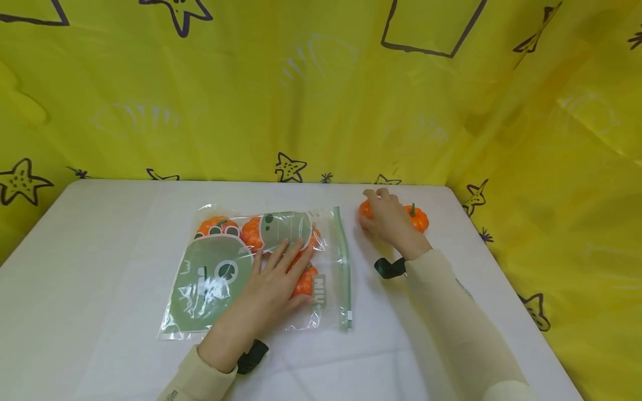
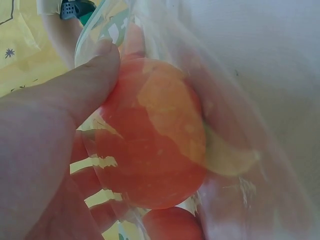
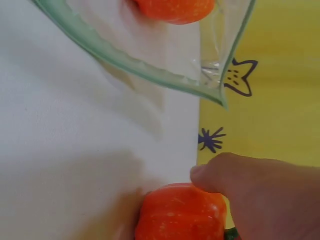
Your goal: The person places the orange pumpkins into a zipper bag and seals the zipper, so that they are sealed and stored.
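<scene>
Two hands (image 1: 271, 287) (image 1: 387, 220), two loose pumpkins (image 1: 416, 219) (image 1: 365, 210), one bag (image 1: 328, 250) holding at least three

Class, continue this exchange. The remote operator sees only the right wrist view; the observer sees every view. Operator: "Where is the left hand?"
Observer: The left hand rests on the clear plastic zip bag.

Operator: I only see the zip edge. What is printed on that bag?

Observer: A large green cartoon face with a round eye.

Operator: I see one loose pumpkin by the right hand. Is there another?

Observer: Yes, a second loose pumpkin, just right of that hand, stem upward.
</scene>
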Demonstrator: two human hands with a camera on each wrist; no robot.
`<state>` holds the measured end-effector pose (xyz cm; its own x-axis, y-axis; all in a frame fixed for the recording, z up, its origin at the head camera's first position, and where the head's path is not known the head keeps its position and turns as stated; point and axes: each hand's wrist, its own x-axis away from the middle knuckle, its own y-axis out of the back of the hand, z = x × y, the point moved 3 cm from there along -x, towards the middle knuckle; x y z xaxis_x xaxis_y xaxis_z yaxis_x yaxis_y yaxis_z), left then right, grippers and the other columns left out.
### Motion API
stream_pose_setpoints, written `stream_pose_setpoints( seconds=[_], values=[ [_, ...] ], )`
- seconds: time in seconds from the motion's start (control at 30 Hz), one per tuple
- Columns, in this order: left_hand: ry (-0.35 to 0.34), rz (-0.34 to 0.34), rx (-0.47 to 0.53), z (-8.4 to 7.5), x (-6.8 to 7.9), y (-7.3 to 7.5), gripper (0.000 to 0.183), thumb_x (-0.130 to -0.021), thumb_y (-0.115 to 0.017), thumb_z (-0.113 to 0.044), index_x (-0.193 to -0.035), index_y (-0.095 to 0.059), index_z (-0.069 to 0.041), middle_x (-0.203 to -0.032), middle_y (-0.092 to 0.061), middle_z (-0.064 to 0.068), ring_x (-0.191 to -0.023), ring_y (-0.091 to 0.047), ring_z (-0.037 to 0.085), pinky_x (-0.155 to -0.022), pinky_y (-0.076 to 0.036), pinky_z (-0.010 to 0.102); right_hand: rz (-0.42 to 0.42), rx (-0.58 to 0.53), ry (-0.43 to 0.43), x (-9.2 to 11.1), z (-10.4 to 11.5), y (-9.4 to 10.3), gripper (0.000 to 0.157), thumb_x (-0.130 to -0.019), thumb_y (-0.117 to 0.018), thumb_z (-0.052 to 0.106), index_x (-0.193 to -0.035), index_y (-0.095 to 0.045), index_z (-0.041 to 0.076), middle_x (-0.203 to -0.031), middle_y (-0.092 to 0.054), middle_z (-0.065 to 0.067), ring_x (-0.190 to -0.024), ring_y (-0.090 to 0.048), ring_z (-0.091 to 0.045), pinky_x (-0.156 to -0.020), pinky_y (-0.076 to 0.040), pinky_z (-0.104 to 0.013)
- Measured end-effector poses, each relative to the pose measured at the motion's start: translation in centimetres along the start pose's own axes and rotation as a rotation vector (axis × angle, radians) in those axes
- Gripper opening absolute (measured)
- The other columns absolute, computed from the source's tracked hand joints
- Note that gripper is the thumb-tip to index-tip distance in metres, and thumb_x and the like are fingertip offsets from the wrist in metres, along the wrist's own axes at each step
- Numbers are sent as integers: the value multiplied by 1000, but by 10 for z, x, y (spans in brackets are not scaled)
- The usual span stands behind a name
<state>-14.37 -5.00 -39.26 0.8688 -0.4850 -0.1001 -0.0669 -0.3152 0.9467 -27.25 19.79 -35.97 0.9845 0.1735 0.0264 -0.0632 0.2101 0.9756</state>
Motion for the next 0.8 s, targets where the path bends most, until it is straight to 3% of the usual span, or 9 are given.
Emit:
stream_pose_setpoints(
  seconds=[0.3,0.8],
  values=[
    [5,10,-6,-1,1,0,88,-85,-70,-50,-157,-29,-18,-164,-26,7,-152,-20,35,-118,-14,68,80,67,19,-7,-1,-4,55,-94,-56,23,-143,-43,3,-141,-41,-27,-122,-44,-48,-98,-48,-60],
    [8,2,9,-2,0,1,89,-84,-71,-49,-157,-29,-19,-164,-27,7,-152,-20,36,-118,-14,69,66,51,53,-2,-1,-4,54,-92,-62,23,-141,-49,5,-142,-45,-23,-124,-46,-44,-102,-48,-56]
  ],
)
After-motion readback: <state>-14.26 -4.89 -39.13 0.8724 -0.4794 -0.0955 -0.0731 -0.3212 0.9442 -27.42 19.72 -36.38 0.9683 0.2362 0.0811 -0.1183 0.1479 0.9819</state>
